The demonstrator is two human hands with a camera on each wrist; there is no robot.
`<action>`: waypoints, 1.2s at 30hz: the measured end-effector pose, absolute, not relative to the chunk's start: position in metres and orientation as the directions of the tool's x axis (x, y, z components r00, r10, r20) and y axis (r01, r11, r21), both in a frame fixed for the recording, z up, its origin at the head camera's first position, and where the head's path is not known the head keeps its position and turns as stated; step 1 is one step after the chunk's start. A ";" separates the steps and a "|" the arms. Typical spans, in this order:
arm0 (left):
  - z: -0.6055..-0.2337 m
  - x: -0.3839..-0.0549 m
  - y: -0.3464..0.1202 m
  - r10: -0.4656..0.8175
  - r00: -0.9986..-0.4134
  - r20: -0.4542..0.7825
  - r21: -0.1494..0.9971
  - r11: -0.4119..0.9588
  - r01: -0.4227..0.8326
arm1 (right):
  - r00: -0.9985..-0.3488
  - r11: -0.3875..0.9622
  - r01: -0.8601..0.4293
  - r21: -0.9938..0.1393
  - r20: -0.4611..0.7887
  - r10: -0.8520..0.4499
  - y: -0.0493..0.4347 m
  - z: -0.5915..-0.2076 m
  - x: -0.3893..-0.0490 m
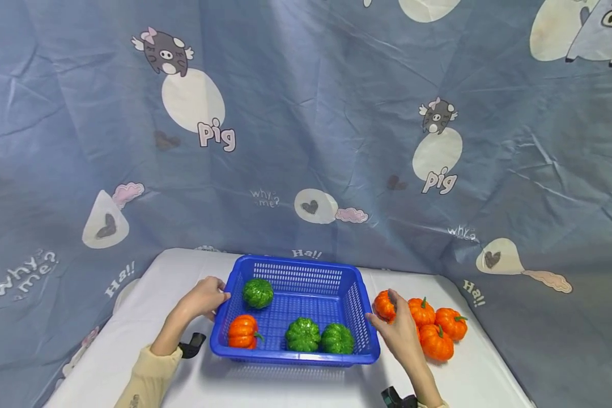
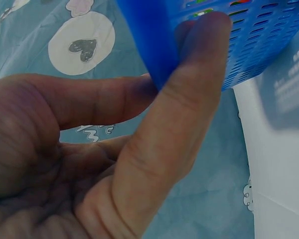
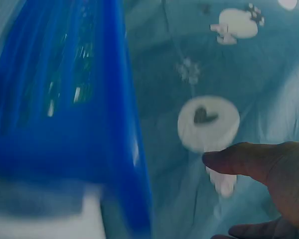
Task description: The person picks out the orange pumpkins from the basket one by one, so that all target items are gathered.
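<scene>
A blue plastic basket (image 1: 301,356) is in the middle of the head view, holding three green toy pumpkins (image 1: 302,335) and one orange toy pumpkin (image 1: 242,331). My left hand (image 1: 204,297) pinches the basket's left rim between thumb and fingers; the left wrist view shows the pinched rim (image 2: 152,45) up close. Just off the right rim, my right hand (image 1: 402,331) has its thumb and fingers spread. A gap separates its thumb (image 3: 239,158) from the basket wall (image 3: 114,114) in the right wrist view.
Several orange toy pumpkins (image 1: 437,343) lie in a cluster right of the basket, partly hidden by my right hand. The table has a white cover (image 1: 148,306). A blue-grey curtain (image 1: 306,130) with pig prints hangs behind it.
</scene>
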State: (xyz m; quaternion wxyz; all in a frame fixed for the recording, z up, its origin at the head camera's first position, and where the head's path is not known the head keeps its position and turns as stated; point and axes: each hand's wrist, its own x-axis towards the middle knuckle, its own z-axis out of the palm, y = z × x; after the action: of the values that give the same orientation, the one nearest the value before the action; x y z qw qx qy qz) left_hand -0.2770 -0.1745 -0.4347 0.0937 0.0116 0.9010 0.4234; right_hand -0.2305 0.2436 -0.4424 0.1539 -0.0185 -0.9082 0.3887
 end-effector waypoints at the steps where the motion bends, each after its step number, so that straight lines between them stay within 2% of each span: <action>1: -0.434 -0.277 -0.175 0.098 -0.982 -0.161 0.763 0.643 -0.060 | -0.952 0.697 -0.108 -0.709 0.275 0.132 0.235 -0.443 -0.232; 6: -0.433 -0.278 -0.180 0.088 -0.983 -0.163 0.754 0.653 -0.067 | -0.953 0.685 -0.189 -0.704 0.299 0.044 0.190 -0.442 -0.240; 12: -0.435 -0.278 -0.178 0.093 -0.985 -0.147 0.764 0.643 -0.054 | -0.952 0.583 -0.277 -0.764 0.300 -0.058 0.132 -0.432 -0.244; 16: -0.437 -0.276 -0.176 0.098 -0.983 -0.157 0.774 0.630 -0.061 | -0.957 0.520 -0.288 -0.804 0.230 -0.174 0.096 -0.430 -0.243; 22: -0.435 -0.277 -0.175 0.101 -0.984 -0.145 0.773 0.633 -0.049 | -0.959 0.462 -0.223 -0.859 0.107 -0.264 0.051 -0.429 -0.247; 30: -0.434 -0.280 -0.172 0.104 -0.983 -0.153 0.776 0.628 -0.054 | -0.941 0.533 -0.190 -0.824 -0.001 -0.338 0.029 -0.446 -0.250; 36: -0.436 -0.278 -0.174 0.090 -0.982 -0.164 0.769 0.635 -0.071 | -0.916 0.632 -0.201 -0.749 -0.085 -0.393 0.026 -0.460 -0.253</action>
State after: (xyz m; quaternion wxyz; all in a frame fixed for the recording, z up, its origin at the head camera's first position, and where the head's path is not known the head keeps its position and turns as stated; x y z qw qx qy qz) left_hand -0.2775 -0.1745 -0.4358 0.0938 0.0053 0.8993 0.4272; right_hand -0.2525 0.0264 -0.4604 -0.1211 0.1659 -0.8951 0.3958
